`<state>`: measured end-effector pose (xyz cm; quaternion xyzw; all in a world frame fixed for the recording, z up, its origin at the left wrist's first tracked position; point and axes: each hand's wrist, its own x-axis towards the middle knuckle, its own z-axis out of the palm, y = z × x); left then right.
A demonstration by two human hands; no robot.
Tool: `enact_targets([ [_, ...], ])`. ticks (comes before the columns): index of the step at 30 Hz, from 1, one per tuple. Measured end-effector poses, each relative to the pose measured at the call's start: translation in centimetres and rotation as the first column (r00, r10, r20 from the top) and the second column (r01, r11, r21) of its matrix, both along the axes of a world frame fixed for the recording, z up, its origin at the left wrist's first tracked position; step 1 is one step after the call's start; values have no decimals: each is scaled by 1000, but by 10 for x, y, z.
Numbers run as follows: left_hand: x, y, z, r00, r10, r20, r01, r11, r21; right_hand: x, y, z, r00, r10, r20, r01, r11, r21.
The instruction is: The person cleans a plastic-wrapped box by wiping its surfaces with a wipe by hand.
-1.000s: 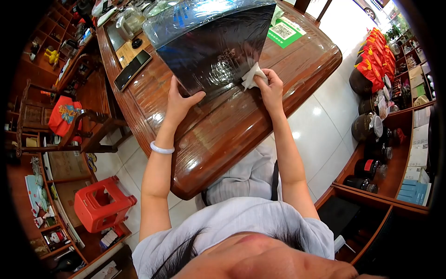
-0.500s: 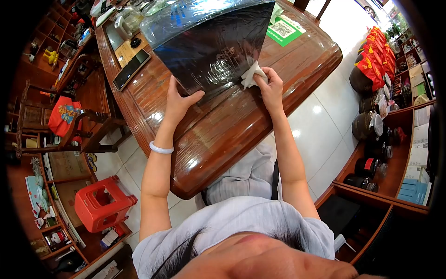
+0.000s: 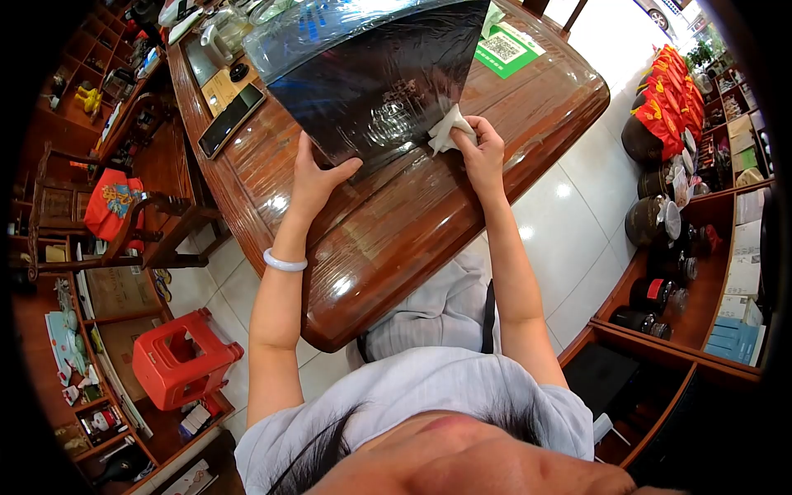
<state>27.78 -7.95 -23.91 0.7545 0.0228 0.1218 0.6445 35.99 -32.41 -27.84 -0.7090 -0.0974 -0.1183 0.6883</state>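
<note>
A large dark box [image 3: 371, 91] in clear plastic wrap stands tilted on the glossy wooden table [image 3: 396, 223]. My left hand [image 3: 320, 177] grips its lower left corner, thumb on the near face and the other fingers partly hidden behind the edge. At the lower right corner, my right hand [image 3: 483, 153] pinches a crumpled white tissue [image 3: 448, 130] against the box. The wrap shows creases and bright reflections.
A phone [image 3: 233, 121] lies left of the box, near a glass jug [image 3: 216, 43]. Behind to the right is a green QR-code card [image 3: 506, 49]. A red stool [image 3: 186, 359] stands on the floor at left; shelves with jars [image 3: 652, 293] line the right.
The box's upper left edge has shifted slightly left. Both hands keep nearly the same place, with the tissue still at the lower right corner.
</note>
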Motion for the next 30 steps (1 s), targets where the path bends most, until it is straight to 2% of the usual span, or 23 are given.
enact_targets([
  [5,0,1,-2,1000,6,-12,-6,1000,-2,0,0,-1,1000,-2,-6,2,1000,-4],
  [7,1,3,-4,1000,3,20,-4,999,53,1,0,-2,1000,-1,-9,1,1000,1],
  [30,0,1,-1,1000,-9,-2,9,1000,16,-4,0,7,1000,-4,-6,4,1000,-23],
])
